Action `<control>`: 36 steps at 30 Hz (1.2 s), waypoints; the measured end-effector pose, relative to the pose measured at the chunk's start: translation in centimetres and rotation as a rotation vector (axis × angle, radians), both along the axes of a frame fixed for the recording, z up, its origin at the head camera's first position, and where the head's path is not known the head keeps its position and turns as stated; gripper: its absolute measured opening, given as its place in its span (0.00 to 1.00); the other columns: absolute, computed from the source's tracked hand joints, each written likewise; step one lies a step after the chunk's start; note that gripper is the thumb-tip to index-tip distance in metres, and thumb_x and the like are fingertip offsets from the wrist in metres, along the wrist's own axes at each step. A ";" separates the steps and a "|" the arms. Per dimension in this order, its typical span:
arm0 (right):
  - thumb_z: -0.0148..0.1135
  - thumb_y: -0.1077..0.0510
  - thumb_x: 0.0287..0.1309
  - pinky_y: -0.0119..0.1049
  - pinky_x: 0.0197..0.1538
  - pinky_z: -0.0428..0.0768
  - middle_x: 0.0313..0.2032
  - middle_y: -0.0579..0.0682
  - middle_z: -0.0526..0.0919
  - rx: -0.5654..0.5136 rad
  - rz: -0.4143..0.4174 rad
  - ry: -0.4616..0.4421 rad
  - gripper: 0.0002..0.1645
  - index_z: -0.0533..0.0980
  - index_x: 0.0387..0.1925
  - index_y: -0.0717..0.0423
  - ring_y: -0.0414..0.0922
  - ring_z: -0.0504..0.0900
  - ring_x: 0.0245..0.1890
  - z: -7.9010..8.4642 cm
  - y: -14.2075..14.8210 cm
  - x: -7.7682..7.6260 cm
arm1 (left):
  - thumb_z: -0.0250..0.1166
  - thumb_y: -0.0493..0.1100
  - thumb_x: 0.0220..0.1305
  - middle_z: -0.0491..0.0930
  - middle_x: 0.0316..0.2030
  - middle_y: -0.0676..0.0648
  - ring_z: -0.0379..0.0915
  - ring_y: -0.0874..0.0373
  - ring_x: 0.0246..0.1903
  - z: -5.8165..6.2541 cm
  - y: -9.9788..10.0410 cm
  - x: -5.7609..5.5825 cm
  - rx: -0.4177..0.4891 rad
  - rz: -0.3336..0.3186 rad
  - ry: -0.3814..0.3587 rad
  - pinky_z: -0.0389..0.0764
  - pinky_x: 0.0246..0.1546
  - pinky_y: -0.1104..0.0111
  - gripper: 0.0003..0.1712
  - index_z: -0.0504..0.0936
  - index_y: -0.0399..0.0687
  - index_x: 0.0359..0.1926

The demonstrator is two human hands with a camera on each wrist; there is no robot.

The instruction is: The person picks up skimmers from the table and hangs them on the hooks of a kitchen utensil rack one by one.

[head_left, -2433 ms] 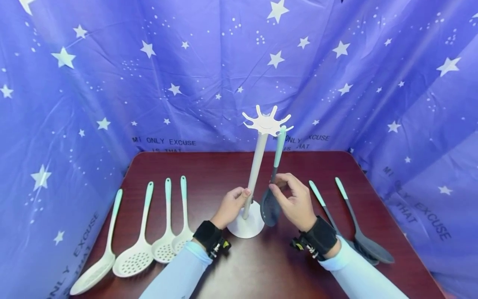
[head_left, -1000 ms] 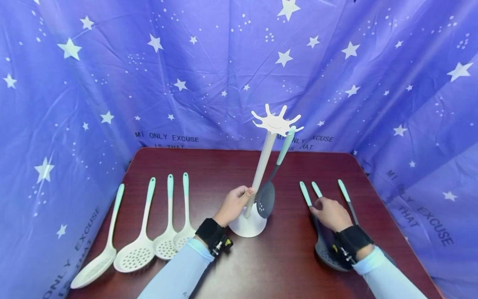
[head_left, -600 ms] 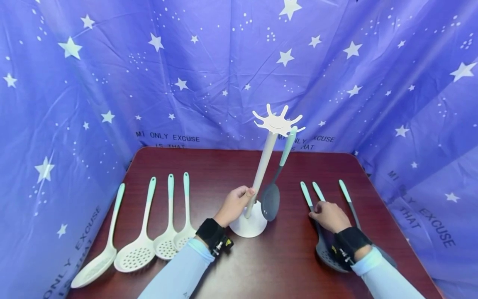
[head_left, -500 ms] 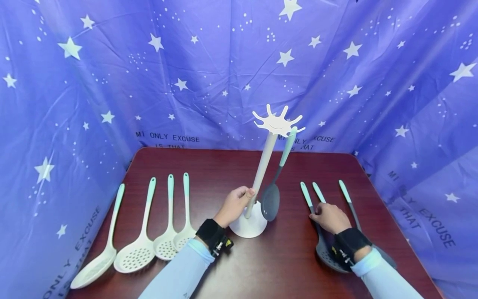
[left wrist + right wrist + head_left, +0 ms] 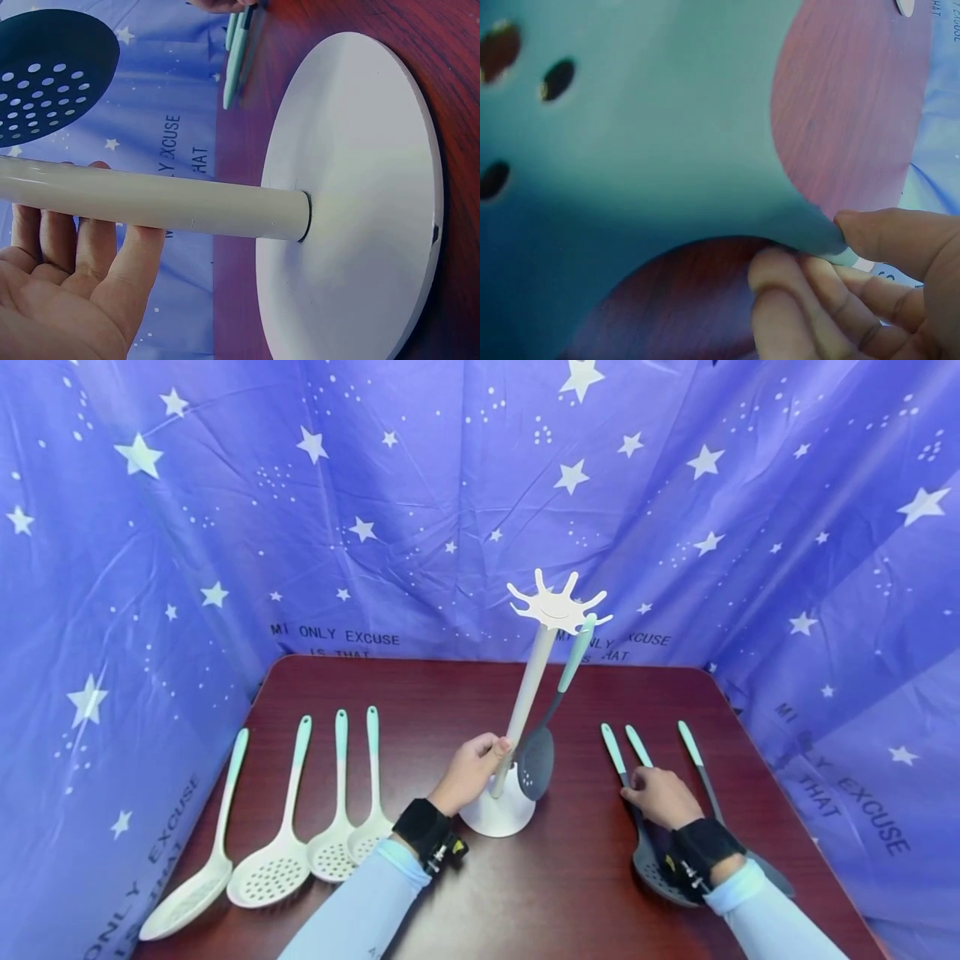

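Wears pale blue left sleeve (image 5: 360,902) with small dark marking (image 5: 372,953), matching right sleeve (image 5: 772,910). Carries broad black left wristband (image 5: 420,827) and right wristband (image 5: 708,846), fitted with silvery screw-like pieces (image 5: 437,857) and small dark mounts (image 5: 461,856), marked with yellow patches (image 5: 457,845). Has left hand (image 5: 471,770) and right hand (image 5: 663,797) bare up to wristbands.

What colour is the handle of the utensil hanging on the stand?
Mint green; the handle shows best in the head view.
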State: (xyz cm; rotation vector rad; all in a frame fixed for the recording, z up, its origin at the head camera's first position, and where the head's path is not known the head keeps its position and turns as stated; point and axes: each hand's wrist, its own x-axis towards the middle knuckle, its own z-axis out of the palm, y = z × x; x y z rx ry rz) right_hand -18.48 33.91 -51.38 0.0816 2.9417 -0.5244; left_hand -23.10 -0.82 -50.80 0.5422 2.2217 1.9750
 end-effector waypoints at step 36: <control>0.67 0.57 0.68 0.37 0.26 0.77 0.26 0.49 0.82 -0.163 0.026 0.149 0.10 0.78 0.41 0.60 0.41 0.78 0.21 1.0 -2.6 -0.3 | 0.61 0.48 0.77 0.84 0.32 0.32 0.72 0.55 0.31 3.8 -0.5 1.8 0.019 -0.004 0.000 0.71 0.38 0.68 0.22 0.80 0.30 0.34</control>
